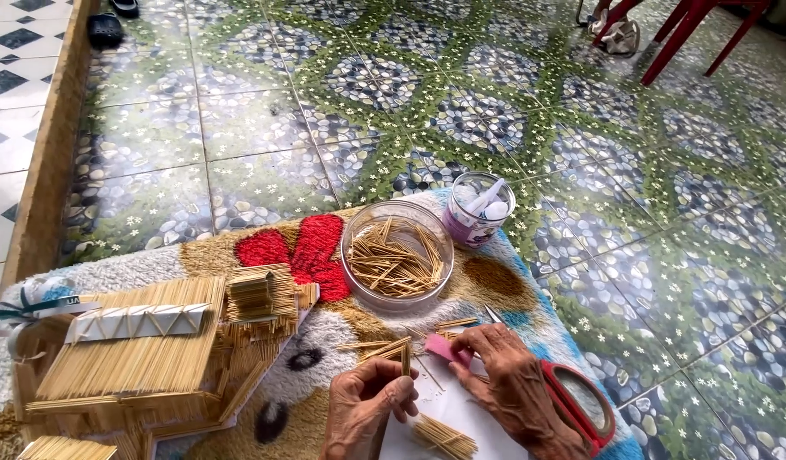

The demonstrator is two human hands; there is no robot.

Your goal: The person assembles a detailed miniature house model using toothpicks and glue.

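Note:
My left hand (369, 407) pinches a toothpick (405, 359) upright over a white sheet of paper (461, 417). My right hand (505, 382) rests beside it, fingertips on a small pink block (437, 347). A row of glued toothpicks (442, 436) lies on the paper below my hands. Loose toothpicks (378, 347) lie on the rug just above my left hand. A clear round bowl (396, 255) full of toothpicks stands farther up. To the left sits a toothpick model house (154, 341).
A small clear cup with white glue and a stick (480, 208) stands beside the bowl. Red-handled scissors (582, 400) lie under my right wrist. All rests on a patterned rug (325, 375) over a pebble-pattern tiled floor (240, 111). Red chair legs (676, 34) stand at the top right.

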